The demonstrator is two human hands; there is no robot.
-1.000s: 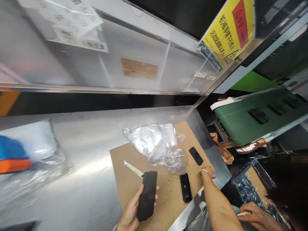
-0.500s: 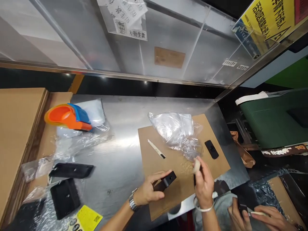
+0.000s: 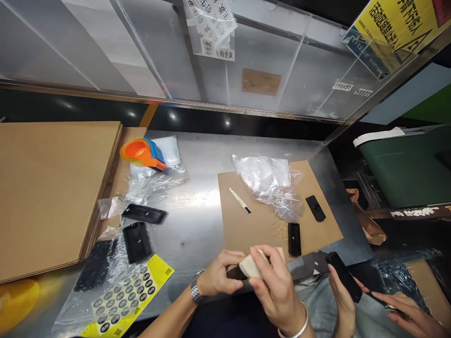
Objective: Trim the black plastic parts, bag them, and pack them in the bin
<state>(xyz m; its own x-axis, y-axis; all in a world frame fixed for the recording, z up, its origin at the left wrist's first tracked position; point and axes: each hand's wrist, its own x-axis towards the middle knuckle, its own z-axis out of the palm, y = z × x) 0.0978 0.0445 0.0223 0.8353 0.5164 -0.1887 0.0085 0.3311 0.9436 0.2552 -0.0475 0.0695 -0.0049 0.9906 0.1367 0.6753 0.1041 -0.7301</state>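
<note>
Pale block (image 3: 251, 267) pinched in the right hand (image 3: 276, 284), grips a dark piece (image 3: 235, 272) in the left hand (image 3: 218, 274), both at bottom centre of the frame; could skid off its edge if pressing unevenly.

the head view faces forward, down over the workbench (image 3: 199, 230)

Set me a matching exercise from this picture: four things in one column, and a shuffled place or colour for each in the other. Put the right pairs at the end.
Things:
1. Dark piece
2. Tape dispenser
3. Pale block
4. Thin white tool

Places or colours:
A. Orange and blue
B. Held in the right grip
C. Lying on the brown cardboard sheet
D. Held in the left grip

Right pairs: 1-D, 2-A, 3-B, 4-C
</note>
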